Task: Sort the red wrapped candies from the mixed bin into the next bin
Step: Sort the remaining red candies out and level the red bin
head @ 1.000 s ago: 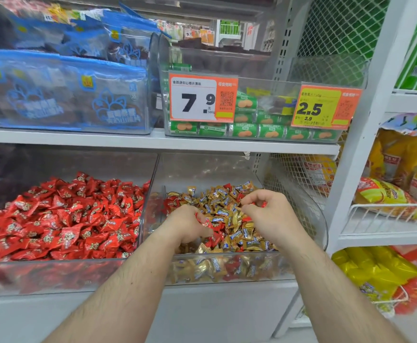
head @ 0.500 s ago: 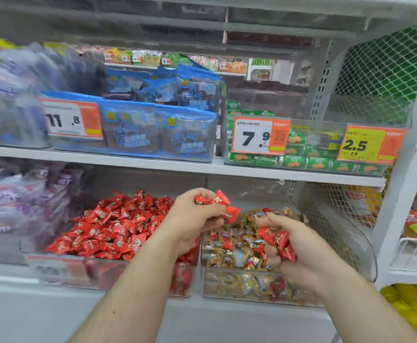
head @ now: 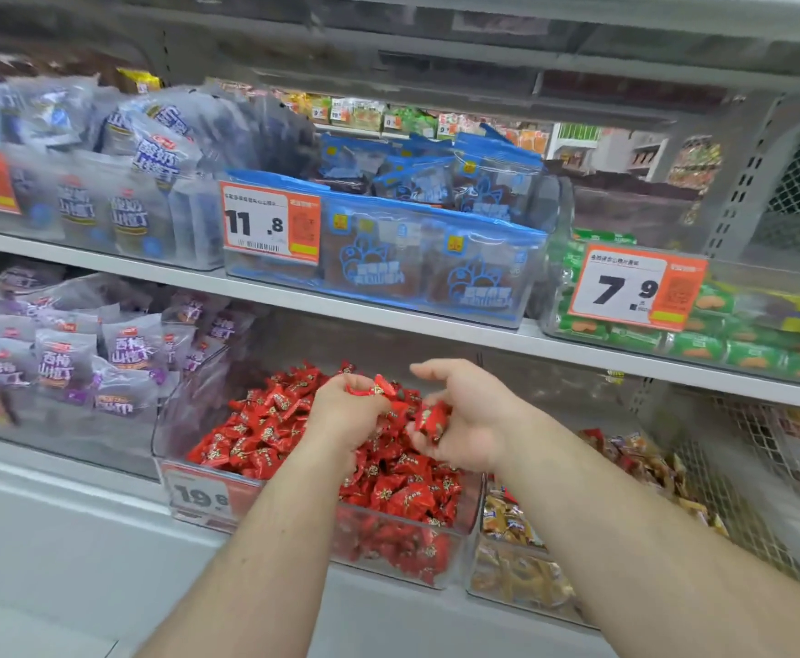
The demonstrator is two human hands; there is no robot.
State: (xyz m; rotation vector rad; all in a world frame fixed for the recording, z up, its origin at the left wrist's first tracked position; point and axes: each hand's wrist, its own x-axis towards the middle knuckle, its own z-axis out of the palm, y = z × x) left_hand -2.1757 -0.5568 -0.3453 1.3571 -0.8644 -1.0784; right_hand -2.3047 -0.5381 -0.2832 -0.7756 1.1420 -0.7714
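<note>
Purple crinkly snack bags point(head: 63, 368) at left, blurred. I see the clear plastic red bin point(head: 189, 420) heaped with glossy red candies point(head: 265, 444); my left hand point(head: 345, 413) pinches a few above it, my right hand point(head: 466, 420) cups more, thumb spread. The mixed bin point(head: 521, 577) of gold wrappers is partly behind my right forearm. Price tag point(head: 203, 498) is smeared.

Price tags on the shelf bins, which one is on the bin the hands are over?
The 19.6 tag, on the front of the red candy bin under both hands. The 11.8 tag and 7.9 tag sit on the shelf above.
</note>
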